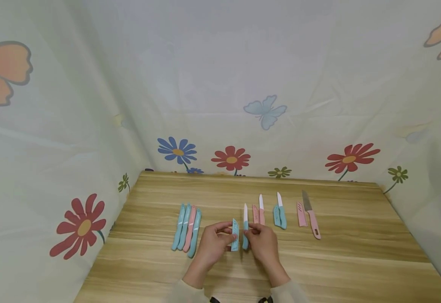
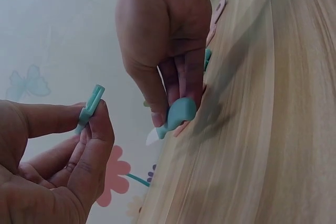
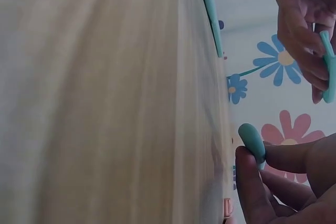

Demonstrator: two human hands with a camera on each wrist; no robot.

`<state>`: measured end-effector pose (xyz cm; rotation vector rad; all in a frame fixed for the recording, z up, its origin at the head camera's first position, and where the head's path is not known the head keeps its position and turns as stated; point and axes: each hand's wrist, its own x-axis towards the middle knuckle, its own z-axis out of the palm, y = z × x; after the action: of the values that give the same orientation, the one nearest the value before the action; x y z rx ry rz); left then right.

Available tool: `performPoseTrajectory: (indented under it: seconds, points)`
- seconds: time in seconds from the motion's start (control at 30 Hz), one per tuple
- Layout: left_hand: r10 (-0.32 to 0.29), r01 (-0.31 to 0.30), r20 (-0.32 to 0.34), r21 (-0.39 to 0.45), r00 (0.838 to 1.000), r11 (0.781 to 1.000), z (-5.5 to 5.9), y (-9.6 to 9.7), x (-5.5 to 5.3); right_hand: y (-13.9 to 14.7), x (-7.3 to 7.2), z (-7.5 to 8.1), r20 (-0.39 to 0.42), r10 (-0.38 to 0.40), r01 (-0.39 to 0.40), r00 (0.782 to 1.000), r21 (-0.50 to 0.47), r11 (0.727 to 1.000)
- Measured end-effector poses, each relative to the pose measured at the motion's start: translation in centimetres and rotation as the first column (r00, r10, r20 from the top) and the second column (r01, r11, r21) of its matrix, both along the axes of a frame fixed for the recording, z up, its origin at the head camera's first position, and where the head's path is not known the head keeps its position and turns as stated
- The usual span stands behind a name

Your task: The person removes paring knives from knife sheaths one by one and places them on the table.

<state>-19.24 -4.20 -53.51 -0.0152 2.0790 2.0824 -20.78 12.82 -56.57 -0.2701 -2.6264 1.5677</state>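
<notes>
My left hand (image 1: 212, 245) pinches a teal knife sheath (image 1: 235, 235) between thumb and fingers, held upright. Just to its right, my right hand (image 1: 264, 243) grips a small paring knife (image 1: 245, 240) by its teal handle. The white blade is bare and points away from me. A narrow gap separates the sheath and the knife. In the left wrist view, the sheath (image 2: 91, 107) shows edge-on at the fingertips, and the rounded end of the knife handle (image 2: 182, 109) faces the camera. The right wrist view shows that same handle (image 3: 252, 141) between thumb and fingers.
Left of my hands lie several sheathed knives (image 1: 185, 229), teal and pink, side by side on the wooden table (image 1: 152, 189). To the right are a pink knife (image 1: 261, 214) beside its sheath (image 1: 256, 214), a teal pair (image 1: 280, 214), and a larger pink-handled knife (image 1: 313, 223) near a pink sheath (image 1: 301, 214).
</notes>
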Motion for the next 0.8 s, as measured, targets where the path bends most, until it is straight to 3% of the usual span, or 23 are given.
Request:
performPoseTrajectory:
  seconds: [0.37, 0.8]
  points:
    - [0.007, -0.007, -0.003, -0.007, 1.000, 1.000, -0.1, 0.0, -0.1, -0.5, -1.7, 0.1, -0.006, 0.001, 0.000, 1.000, 0.148, 0.989]
    - [0.011, -0.011, 0.003, -0.013, 1.000, 1.000, -0.3, 0.0, 0.0, -1.3, -3.2, 0.6, -0.016, 0.022, -0.018, 1.000, 0.228, 0.974]
